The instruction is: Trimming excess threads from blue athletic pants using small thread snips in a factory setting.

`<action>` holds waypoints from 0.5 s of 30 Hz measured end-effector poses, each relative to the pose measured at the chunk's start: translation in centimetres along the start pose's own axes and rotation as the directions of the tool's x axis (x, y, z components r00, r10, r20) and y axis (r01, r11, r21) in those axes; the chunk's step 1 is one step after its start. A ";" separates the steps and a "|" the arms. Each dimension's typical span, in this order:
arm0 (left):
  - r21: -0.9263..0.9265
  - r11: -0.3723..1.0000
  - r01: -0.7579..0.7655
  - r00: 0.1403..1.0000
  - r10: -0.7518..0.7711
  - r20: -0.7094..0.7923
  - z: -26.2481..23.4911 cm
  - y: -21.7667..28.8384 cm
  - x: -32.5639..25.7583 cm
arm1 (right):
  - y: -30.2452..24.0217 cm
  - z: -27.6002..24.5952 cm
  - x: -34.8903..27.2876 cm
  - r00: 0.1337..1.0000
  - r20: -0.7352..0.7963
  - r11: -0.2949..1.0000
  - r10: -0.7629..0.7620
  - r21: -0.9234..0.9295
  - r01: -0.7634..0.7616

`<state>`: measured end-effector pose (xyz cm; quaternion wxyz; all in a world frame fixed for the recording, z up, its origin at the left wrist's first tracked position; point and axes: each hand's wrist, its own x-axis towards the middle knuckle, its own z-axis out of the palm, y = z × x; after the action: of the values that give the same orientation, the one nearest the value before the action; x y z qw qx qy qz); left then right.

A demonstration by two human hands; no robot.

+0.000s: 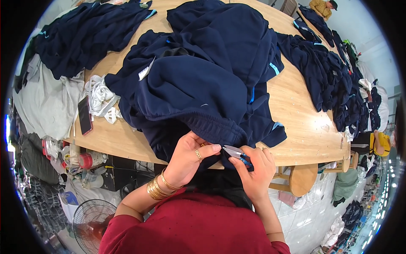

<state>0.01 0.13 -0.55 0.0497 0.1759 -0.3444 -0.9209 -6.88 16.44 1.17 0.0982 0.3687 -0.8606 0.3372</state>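
Observation:
A navy garment (190,89) with an elastic gathered waistband (215,127) lies heaped at the table's near edge. My left hand (192,154) pinches the waistband's lower edge between thumb and fingers; a ring and gold bangles show on that hand and wrist. Closed around a pair of thread snips (234,151) with blue on the grip, my right hand (256,169) holds the pointed blades close to the left thumb. Whether the tips touch cloth or a thread is too small to tell. A white label (146,70) sticks out from the garment's left side.
On the wooden table (302,139), a phone (85,115) lies beside white strips (100,97). More navy garments pile up at far left (93,34) and right (321,72). A round stool (303,180) stands below the right edge, a fan (94,224) at lower left. Other people work at right.

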 end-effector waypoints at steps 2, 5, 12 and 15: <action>0.021 1.000 0.005 1.000 -0.006 0.025 -0.1 0.0 -0.1 | -0.1 0.1 0.0 1.000 0.003 1.000 0.021 0.004 -0.021; 0.017 1.000 -0.017 1.000 0.016 0.015 0.1 0.1 -0.1 | -0.2 0.2 0.1 1.000 -0.006 1.000 0.020 0.016 -0.020; 0.026 1.000 -0.003 1.000 0.003 -0.011 -0.1 0.1 -0.3 | 0.1 0.0 0.0 0.999 0.000 0.996 0.040 0.084 -0.040; 0.021 1.000 0.001 1.000 -0.001 -0.003 -0.2 0.1 -0.4 | 0.6 0.1 -0.4 0.928 -0.011 0.843 0.373 0.422 -0.334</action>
<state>0.42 0.03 -0.52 0.0480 0.1777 -0.3541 -0.9169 -7.03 16.87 0.67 -0.0057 0.2000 -0.8174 0.5402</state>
